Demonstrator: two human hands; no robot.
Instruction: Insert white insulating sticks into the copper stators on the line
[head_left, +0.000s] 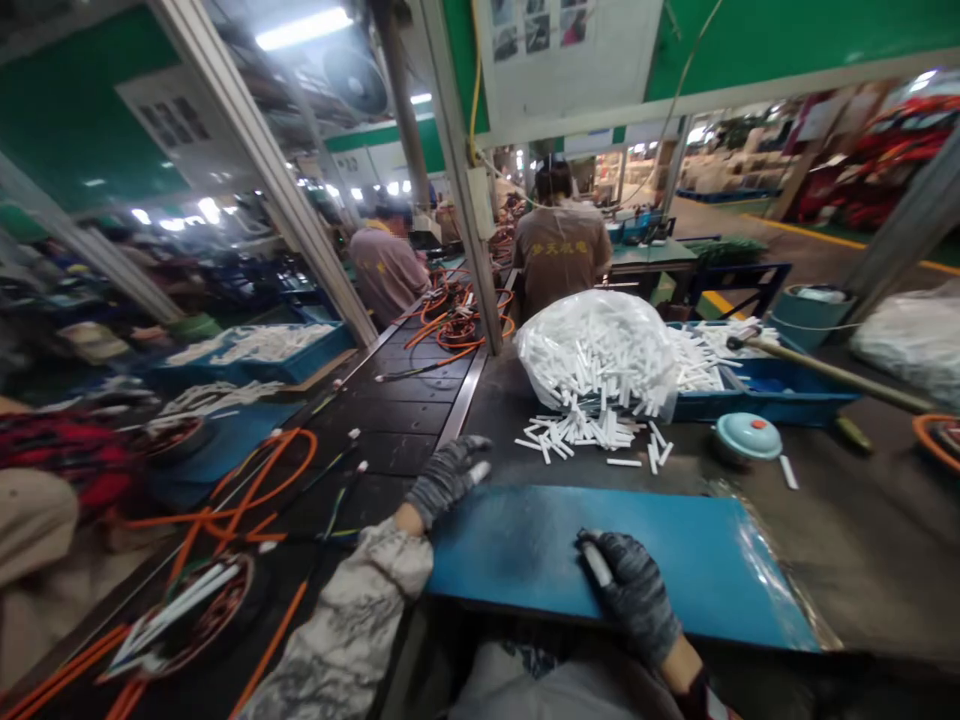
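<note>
My left hand [448, 478], in a dark grey glove with a pale thumb tip, is at the far left corner of a blue mat [517, 550]. Its fingers stretch forward, the thumb apart from them, and nothing shows between them. Over the middle of the mat is my right hand [630, 590], gloved alike. Its fingers curl inward with the pale thumb close beside the index finger; whatever they may hold is hidden. Beyond the mat, short white tubes [585, 430] spill from a clear plastic bag [600, 345].
On the left runs a dark conveyor [390, 410] carrying orange cables [300, 455] and a bowl [244, 600]. A blue bin [795, 400], a light-blue lidded bowl [748, 437] and a long handle [840, 372] stand right. A metal post [469, 220] rises ahead; two co-workers are beyond.
</note>
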